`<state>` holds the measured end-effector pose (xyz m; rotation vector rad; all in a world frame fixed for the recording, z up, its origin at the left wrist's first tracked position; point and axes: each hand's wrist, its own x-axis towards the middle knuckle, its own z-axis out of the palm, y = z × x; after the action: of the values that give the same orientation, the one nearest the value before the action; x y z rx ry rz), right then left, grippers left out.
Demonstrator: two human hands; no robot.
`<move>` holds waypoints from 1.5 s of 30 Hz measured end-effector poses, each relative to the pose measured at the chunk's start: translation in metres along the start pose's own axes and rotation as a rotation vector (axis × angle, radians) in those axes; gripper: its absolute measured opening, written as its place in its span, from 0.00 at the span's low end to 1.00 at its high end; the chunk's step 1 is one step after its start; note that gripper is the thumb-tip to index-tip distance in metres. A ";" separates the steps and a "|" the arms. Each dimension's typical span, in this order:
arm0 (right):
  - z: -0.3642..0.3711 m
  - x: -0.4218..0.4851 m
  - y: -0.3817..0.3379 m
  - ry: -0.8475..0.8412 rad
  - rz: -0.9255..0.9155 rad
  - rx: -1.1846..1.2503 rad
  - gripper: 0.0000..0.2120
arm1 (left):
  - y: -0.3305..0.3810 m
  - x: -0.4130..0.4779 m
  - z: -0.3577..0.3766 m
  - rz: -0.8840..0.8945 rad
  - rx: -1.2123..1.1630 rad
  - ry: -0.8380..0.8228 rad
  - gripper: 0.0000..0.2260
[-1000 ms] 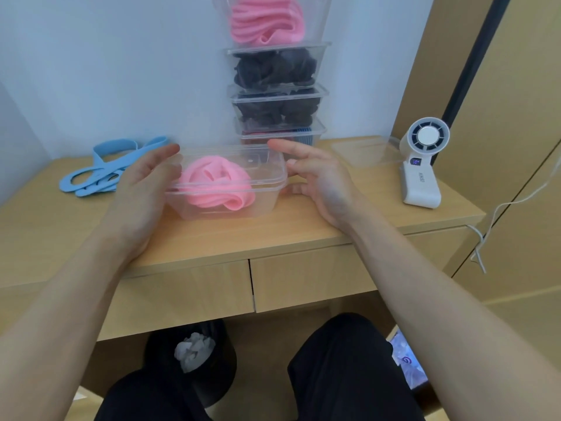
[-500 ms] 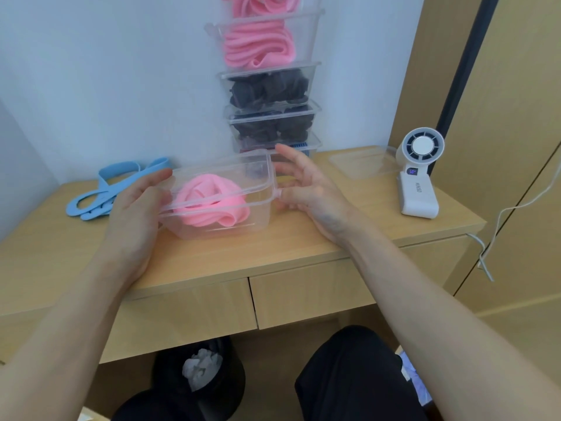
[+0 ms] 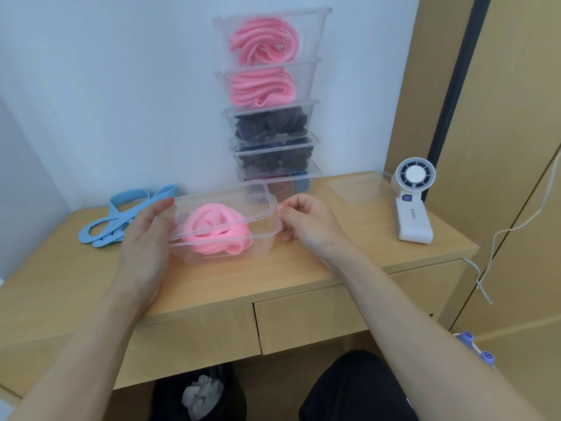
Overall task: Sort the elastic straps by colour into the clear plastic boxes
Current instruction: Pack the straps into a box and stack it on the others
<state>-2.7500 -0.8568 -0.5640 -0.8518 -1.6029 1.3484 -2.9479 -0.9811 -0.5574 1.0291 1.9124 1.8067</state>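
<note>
Head view: clear box [image 3: 264, 251] with tilted lid [image 3: 218, 202].
I see the box on the desk [image 3: 303, 270], a pink strap [image 3: 218, 230] coiled inside. I read the left hand [image 3: 145, 238] as flat-fingered against the box's left end; the right hand [image 3: 309, 226] pinches the lid's right edge.

Cannot make out what lies in the lowest stacked box [image 3: 303, 182]: half covered by the tilted lid [image 3: 236, 197], only reddish and blue-striped scraps showing. Cannot read the tiny glowing digits on the fan [image 3: 414, 202]. Cut off at the right edge: a white cable [image 3: 516, 226]. Under the desk [image 3: 91, 284], only part of a dark bin [image 3: 200, 393], its pale contents blurred.
</note>
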 end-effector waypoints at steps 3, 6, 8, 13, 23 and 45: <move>0.002 0.000 0.000 0.069 -0.016 -0.018 0.05 | 0.000 0.000 0.000 0.001 -0.025 0.001 0.16; 0.000 0.001 0.001 0.078 -0.019 -0.003 0.06 | 0.001 0.000 0.000 0.007 -0.032 0.007 0.16; 0.000 0.001 0.002 0.073 -0.018 0.024 0.07 | 0.002 0.000 0.001 0.010 -0.053 0.012 0.16; -0.001 0.002 0.003 0.066 -0.006 0.059 0.07 | 0.000 0.000 -0.001 0.035 -0.073 0.002 0.15; 0.002 0.005 0.002 0.032 0.047 -0.012 0.13 | -0.003 0.001 0.000 0.084 0.040 -0.087 0.19; 0.005 0.019 -0.025 0.117 0.059 -0.068 0.10 | 0.032 0.021 -0.001 0.008 -0.073 0.142 0.15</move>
<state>-2.7614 -0.8462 -0.5361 -1.0075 -1.5509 1.2671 -2.9544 -0.9697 -0.5216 0.9079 1.9083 1.9872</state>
